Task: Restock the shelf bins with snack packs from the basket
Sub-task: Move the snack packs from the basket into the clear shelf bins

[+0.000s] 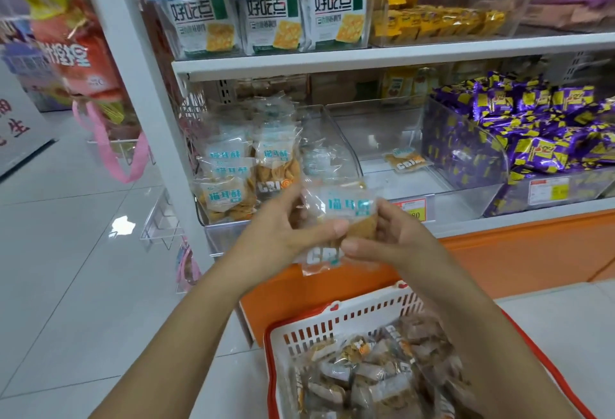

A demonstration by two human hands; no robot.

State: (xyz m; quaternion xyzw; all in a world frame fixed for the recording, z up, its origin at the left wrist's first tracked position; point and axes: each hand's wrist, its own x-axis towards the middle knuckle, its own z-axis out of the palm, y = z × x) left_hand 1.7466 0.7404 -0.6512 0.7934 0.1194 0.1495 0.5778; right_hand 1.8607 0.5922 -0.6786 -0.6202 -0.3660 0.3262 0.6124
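Head view: left hand (283,229) and right hand (396,235) both pinch one clear snack pack (346,207) in front of the half-filled shelf bin (332,139), above the basket (332,322). Thumbs hide the pack's middle. The basket runs off the bottom edge, its contents blurred.

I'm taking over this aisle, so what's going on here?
A person's left hand and right hand pinch one snack pack in front of the shelf. The left bin already holds several such packs; the middle bin holds just one. The basket below has many more.
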